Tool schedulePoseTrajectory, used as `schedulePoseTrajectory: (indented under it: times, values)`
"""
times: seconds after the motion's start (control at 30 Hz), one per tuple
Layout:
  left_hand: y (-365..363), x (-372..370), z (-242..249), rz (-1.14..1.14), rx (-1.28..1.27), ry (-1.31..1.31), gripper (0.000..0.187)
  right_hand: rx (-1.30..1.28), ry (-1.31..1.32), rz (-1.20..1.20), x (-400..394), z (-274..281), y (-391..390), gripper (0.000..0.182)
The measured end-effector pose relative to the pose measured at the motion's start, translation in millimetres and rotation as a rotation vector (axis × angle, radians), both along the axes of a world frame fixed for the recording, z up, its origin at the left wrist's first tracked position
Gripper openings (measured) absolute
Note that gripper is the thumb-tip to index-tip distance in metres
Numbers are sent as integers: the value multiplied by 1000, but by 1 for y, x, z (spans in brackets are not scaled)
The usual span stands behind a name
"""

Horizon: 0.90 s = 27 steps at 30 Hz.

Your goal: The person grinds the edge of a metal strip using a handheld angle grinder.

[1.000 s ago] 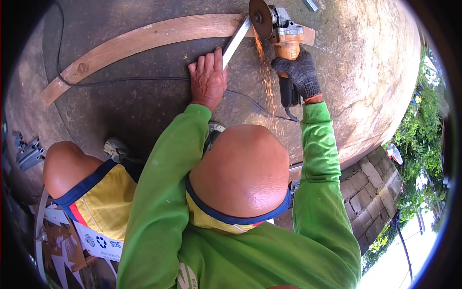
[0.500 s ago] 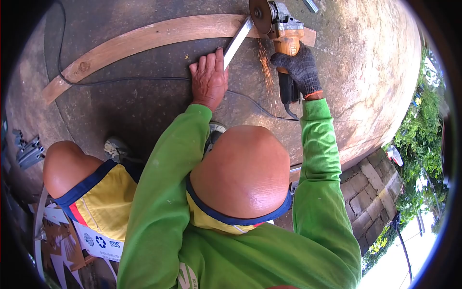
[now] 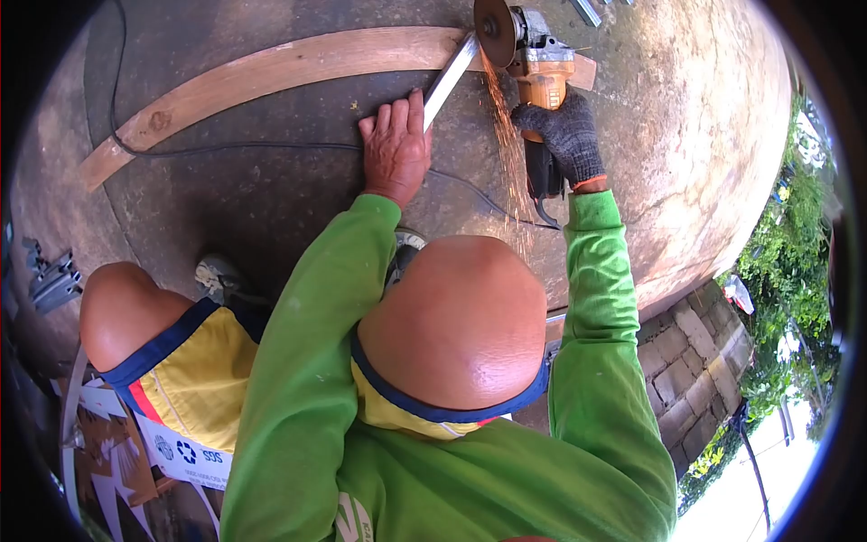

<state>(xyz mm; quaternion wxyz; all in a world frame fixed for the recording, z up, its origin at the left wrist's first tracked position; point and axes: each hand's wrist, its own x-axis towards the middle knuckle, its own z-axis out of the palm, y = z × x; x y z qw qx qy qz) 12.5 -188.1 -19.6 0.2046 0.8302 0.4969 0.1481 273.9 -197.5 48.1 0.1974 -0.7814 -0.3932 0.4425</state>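
Note:
My right hand (image 3: 567,135), in a grey knitted glove with an orange cuff, is wrapped around the yellow body of an angle grinder (image 3: 545,81). The grinder's brown disc (image 3: 495,32) meets the far end of a shiny metal bar (image 3: 449,79), and orange sparks (image 3: 501,117) stream down from there toward me. My bare left hand (image 3: 396,149) presses and grips the near end of this bar, its fingers together; the part beneath the palm is hidden. Under the bar's far end lies a long wooden plank (image 3: 271,72) on the concrete floor.
A black power cord (image 3: 244,145) runs across the floor and plank to the grinder. Metal profile pieces (image 3: 56,285) lie at the left, another piece (image 3: 587,11) at the top. Cut boards and a printed white sheet (image 3: 185,454) sit at lower left. Concrete blocks (image 3: 695,361) are at the right.
The spark stream has grown longer and denser, now reaching past the grinder's rear end. In the picture, the grinder and both hands have shifted slightly right; both grips are the same.

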Motion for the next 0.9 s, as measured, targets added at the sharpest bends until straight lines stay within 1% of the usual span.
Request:
schedulePoseTrajectory:
  times: [0.07, 0.17, 0.27, 0.37, 0.43, 0.53, 0.57, 0.63, 0.73, 0.83, 0.9]
  values:
    - [0, 0, -1, -1, 31, 8, 63, 1, -6, -4, -3, 3, 0, 51]
    - [0, 0, -1, 0, 22, -6, 63, -32, -23, -3, -5, 6, 3, 51]
    - [-1, -1, -1, -4, 7, -1, 63, -38, -24, -18, -5, 4, 2, 51]
    - [-1, -1, -1, 4, -13, -8, 58, -7, -9, -5, -6, 7, 0, 51]
    - [-1, -1, -1, 5, -9, -5, 58, 46, -10, 12, -4, 4, -5, 50]
    - [-1, 0, -1, 1, 13, 1, 61, 57, 25, -41, -7, 6, -8, 48]
    - [0, 0, -1, 0, 23, 4, 63, 38, 7, -28, -7, 7, -8, 47]
    - [0, -1, -1, 2, -5, 3, 59, -2, -30, -2, -7, 8, -7, 47]
    - [-1, 0, 0, -1, -22, -2, 57, 56, 58, -18, -4, 4, -11, 50]
    - [0, -1, 0, -1, -19, -2, 56, -31, -59, 9, -5, 7, -7, 47]
    - [0, 0, -1, 0, -16, -3, 57, 15, -30, 0, -3, 2, -10, 50]
